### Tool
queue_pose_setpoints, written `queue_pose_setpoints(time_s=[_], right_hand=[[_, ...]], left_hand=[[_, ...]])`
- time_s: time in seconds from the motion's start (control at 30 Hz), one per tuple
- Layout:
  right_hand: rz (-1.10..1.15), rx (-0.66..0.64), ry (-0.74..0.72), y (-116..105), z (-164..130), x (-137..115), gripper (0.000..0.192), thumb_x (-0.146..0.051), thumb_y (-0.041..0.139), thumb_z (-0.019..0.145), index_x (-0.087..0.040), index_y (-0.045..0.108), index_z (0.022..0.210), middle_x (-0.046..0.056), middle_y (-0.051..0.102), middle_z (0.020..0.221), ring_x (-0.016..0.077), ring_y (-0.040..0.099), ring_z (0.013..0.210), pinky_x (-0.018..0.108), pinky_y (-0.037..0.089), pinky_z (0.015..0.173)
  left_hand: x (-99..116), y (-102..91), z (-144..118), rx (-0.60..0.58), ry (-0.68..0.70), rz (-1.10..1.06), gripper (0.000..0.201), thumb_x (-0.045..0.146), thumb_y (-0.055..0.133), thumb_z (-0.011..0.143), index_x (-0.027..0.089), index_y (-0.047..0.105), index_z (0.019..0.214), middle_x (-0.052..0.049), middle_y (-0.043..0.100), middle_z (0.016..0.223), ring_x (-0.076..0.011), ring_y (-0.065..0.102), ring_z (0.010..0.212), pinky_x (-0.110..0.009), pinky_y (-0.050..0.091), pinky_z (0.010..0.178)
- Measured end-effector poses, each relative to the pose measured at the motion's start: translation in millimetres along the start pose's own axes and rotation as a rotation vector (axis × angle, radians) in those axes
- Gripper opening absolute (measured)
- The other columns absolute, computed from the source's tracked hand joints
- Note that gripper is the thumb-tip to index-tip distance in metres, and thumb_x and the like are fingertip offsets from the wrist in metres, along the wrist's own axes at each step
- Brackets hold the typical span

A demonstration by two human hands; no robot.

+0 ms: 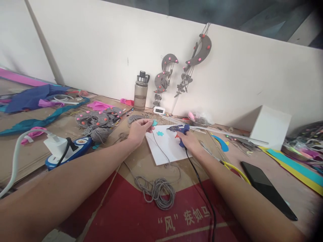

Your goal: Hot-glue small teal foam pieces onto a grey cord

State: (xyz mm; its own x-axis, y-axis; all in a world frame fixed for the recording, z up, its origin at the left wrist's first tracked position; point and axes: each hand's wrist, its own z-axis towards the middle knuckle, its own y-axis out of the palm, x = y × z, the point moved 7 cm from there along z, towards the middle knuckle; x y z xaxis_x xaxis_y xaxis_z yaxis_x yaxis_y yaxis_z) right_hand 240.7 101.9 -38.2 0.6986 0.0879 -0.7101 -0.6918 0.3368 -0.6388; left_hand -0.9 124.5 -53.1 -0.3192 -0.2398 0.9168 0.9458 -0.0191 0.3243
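Head view: left hand (138, 130) pinches a teal shape (154, 123) at 9 o'clock from the glue gun (179, 129), clenched in the right hand (189, 141), nozzle pointing left toward it.

Both arms reach forward, forearms bare. The left hand (138, 130) pinches with fingertips. The right hand (189, 140) is closed in a grip.

The red cardboard (141, 215) reads "风" 疾如马 in white.
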Motion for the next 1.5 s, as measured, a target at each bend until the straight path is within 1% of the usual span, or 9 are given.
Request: queue_pose_setpoints(time_s=[0.2,0.33,0.43,0.5,0.7,0.87,0.97,1.13,1.5], right_hand=[[-0.475,-0.198,0.080,-22,-14,-25,0.049,-0.050,0.050,0.083,-0.022,0.051,0.043,0.009,0.058,0.053,0.0205,0.053,0.053,0.033,0.035,0.060],[-0.530,-0.036,-0.094,-30,-26,-45,0.039,-0.045,0.051,0.083,-0.021,0.053,0.053,0.010,0.058,0.058,0.0218,0.054,0.061,0.034,0.035,0.065],[-0.256,0.028,-0.335,-19,-39,-71,0.020,-0.036,0.049,0.084,-0.021,0.053,0.072,0.006,0.060,0.072,0.0194,0.054,0.071,0.033,0.038,0.070],[-0.014,0.018,-0.370,-6,-43,-85,0.012,-0.033,0.051,0.081,-0.022,0.052,0.081,0.005,0.061,0.083,0.0194,0.055,0.081,0.033,0.041,0.076],[0.689,-0.133,0.048,52,-39,-95,0.035,-0.028,0.063,0.068,-0.023,0.040,0.094,0.000,0.060,0.084,0.0165,0.060,0.081,0.033,0.046,0.077],[0.956,-0.213,0.162,73,-40,-97,0.038,-0.027,0.061,0.071,-0.025,0.032,0.096,-0.004,0.060,0.075,0.0097,0.054,0.055,0.028,0.047,0.062],[0.773,-0.136,0.073,64,-38,-89,0.035,-0.034,0.060,0.074,-0.025,0.035,0.096,-0.006,0.056,0.070,0.0100,0.048,0.052,0.025,0.043,0.054],[0.447,0.046,-0.215,39,-37,-94,0.011,-0.031,0.054,0.079,-0.021,0.051,0.083,-0.001,0.055,0.074,0.0134,0.049,0.068,0.027,0.040,0.064],[0.400,0.066,-0.206,40,-36,-92,0.014,-0.033,0.056,0.079,-0.020,0.059,0.078,0.000,0.058,0.072,0.0141,0.047,0.065,0.029,0.038,0.063]], left_hand=[[8,4.6,-4,-0.048,0.059,0.108,0.023,0.035,0.070,0.071,0.013,0.066,0.077,-0.003,0.065,0.060,-0.0088,0.053,0.049,-0.022,0.042,0.050],[14,3.7,-6,-0.022,0.134,0.222,0.023,0.037,0.070,0.071,0.015,0.070,0.079,-0.002,0.067,0.066,-0.0099,0.053,0.054,-0.022,0.041,0.052],[19,3.0,-8,0.007,0.212,0.296,0.020,0.036,0.070,0.071,0.017,0.072,0.078,-0.003,0.069,0.075,-0.0133,0.057,0.067,-0.023,0.043,0.060],[25,3.4,-10,0.021,0.273,0.344,0.016,0.034,0.070,0.070,0.019,0.072,0.077,-0.004,0.069,0.078,-0.0156,0.058,0.074,-0.025,0.044,0.064],[48,10.5,-23,0.032,0.486,0.526,0.006,0.025,0.067,0.073,0.022,0.071,0.075,-0.005,0.069,0.083,-0.0198,0.056,0.087,-0.031,0.042,0.082],[47,8.5,-22,0.062,0.403,0.536,0.011,0.027,0.064,0.076,0.020,0.070,0.081,-0.004,0.068,0.081,-0.0169,0.057,0.077,-0.030,0.044,0.076],[39,7.3,-20,0.056,0.314,0.410,0.016,0.032,0.066,0.074,0.018,0.069,0.081,-0.003,0.068,0.078,-0.0151,0.058,0.072,-0.026,0.044,0.068],[29,9.6,-18,0.028,0.170,0.209,0.021,0.035,0.070,0.069,0.015,0.068,0.078,-0.002,0.066,0.074,-0.0118,0.055,0.064,-0.023,0.044,0.056],[18,22.2,-22,-0.072,0.015,-0.142,0.020,0.027,0.073,0.065,0.012,0.061,0.072,0.001,0.057,0.071,-0.0073,0.052,0.060,-0.023,0.050,0.055]])
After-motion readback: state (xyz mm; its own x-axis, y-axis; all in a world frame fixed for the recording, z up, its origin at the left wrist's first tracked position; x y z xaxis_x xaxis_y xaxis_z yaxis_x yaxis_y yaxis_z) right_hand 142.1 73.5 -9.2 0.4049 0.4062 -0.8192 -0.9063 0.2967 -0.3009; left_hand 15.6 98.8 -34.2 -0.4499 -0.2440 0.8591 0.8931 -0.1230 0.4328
